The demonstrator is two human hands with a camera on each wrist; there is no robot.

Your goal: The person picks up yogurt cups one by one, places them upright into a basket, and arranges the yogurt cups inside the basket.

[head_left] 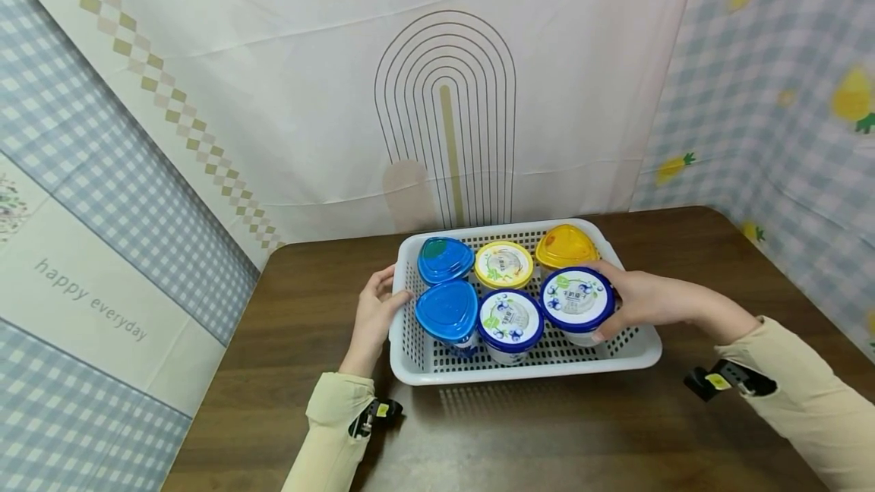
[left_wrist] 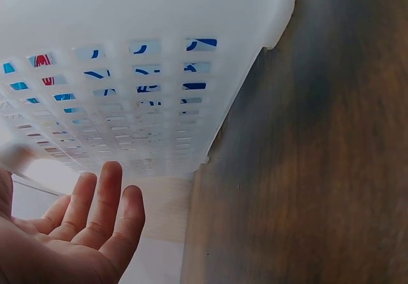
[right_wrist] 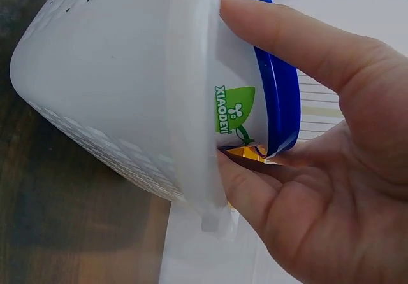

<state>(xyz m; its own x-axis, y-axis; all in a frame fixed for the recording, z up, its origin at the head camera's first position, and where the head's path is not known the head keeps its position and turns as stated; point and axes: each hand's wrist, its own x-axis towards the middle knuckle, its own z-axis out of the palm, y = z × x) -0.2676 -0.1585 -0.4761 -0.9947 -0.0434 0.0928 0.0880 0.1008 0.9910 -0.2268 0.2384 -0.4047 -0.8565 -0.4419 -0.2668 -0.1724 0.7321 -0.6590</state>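
Observation:
A white plastic basket [head_left: 522, 376] stands on the brown table, holding several lidded tubs. My right hand [head_left: 639, 301] grips a white tub [head_left: 577, 296] with a dark blue rim and blueberry print at the basket's right front. Thumb and fingers lie around its sides in the right wrist view, where a green label shows on the tub [right_wrist: 236, 109]. My left hand [head_left: 372, 317] is at the basket's left end, its thumb over the rim. Its fingers [left_wrist: 105, 201] are spread and loosely bent by the outer wall in the left wrist view.
Beside the gripped tub is a matching blueberry tub [head_left: 510, 321]. Two blue-lidded cups [head_left: 446, 310] fill the left side. A yellow-rimmed tub [head_left: 503, 264] and a yellow-lidded cup [head_left: 566, 245] sit at the back. A patterned cloth [head_left: 307, 120] hangs behind the table [head_left: 294, 325].

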